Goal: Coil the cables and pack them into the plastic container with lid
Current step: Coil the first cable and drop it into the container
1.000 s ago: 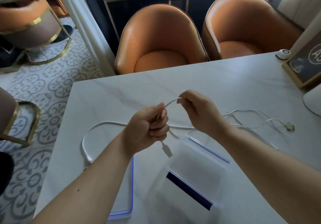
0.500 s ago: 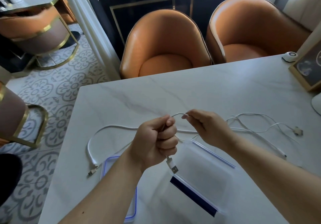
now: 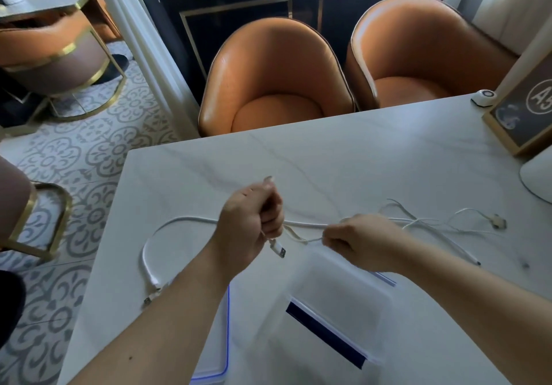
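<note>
My left hand [image 3: 251, 223] is closed in a fist around a thin white cable [image 3: 301, 236], whose USB plug [image 3: 277, 248] hangs below the fist. My right hand [image 3: 358, 239] pinches the same cable a short way to the right. A thicker white cable [image 3: 167, 229] curves across the marble table [image 3: 343, 160] to the left, ending in a plug near my left forearm. More thin white cable [image 3: 424, 220] lies tangled to the right, with a small connector [image 3: 498, 221]. The clear plastic container [image 3: 337, 304] stands open below my hands. Its blue-rimmed lid [image 3: 222, 363] lies flat under my left forearm.
Two orange chairs [image 3: 274, 86] stand at the table's far edge. A framed sign [image 3: 528, 109], a small round white device [image 3: 482, 97] and a white rounded base [image 3: 537, 178] sit at the right. The table's left edge drops to a patterned tile floor.
My right hand has moved right and down along the thin cable, away from my left fist. The left fist has turned, with the plug still hanging below it.
</note>
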